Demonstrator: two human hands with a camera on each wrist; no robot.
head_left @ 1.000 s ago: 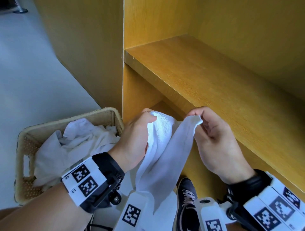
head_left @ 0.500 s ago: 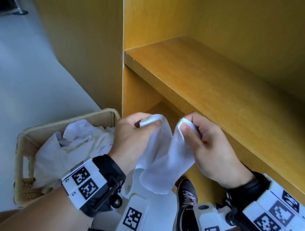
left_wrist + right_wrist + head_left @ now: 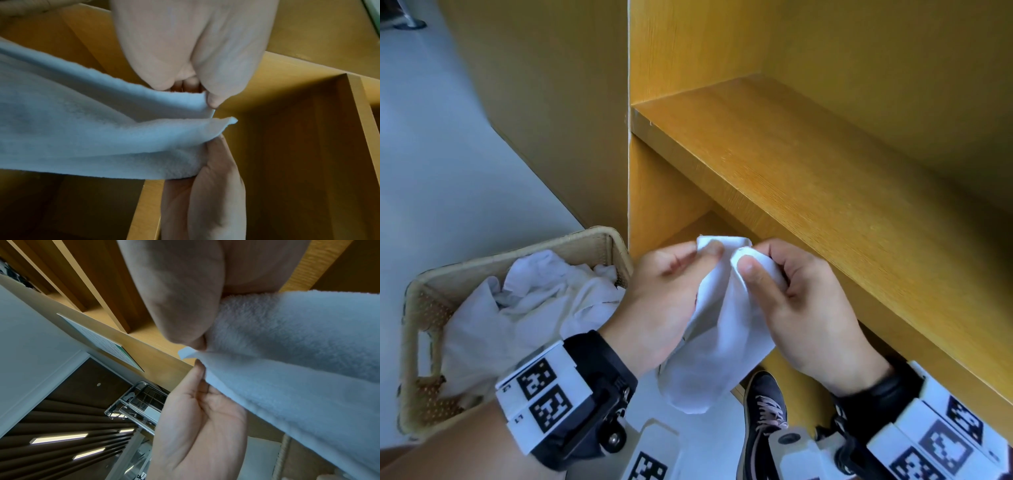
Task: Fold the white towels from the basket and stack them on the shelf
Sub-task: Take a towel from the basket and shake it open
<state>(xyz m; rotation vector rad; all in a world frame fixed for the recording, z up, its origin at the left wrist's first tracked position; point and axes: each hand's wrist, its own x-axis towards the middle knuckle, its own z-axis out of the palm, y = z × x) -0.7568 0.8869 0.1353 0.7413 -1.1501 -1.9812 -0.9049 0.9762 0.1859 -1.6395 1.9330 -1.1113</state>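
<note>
A small white towel hangs between my two hands in front of the wooden shelf. My left hand pinches one upper corner between thumb and fingers. My right hand pinches the other upper corner, close beside the left. In the left wrist view the towel runs off to the left from the pinch. In the right wrist view the towel stretches to the right from thumb and forefinger. Several crumpled white towels lie in the wicker basket at lower left.
The shelf board's front edge runs diagonally just beyond my knuckles, with a lower compartment under it. A wooden side panel stands left of the shelf. My dark shoe is on the pale floor below the towel.
Both hands have come closer together and lower, bringing the towel's upper corners nearly side by side. The towel hangs shorter and more gathered than before.
</note>
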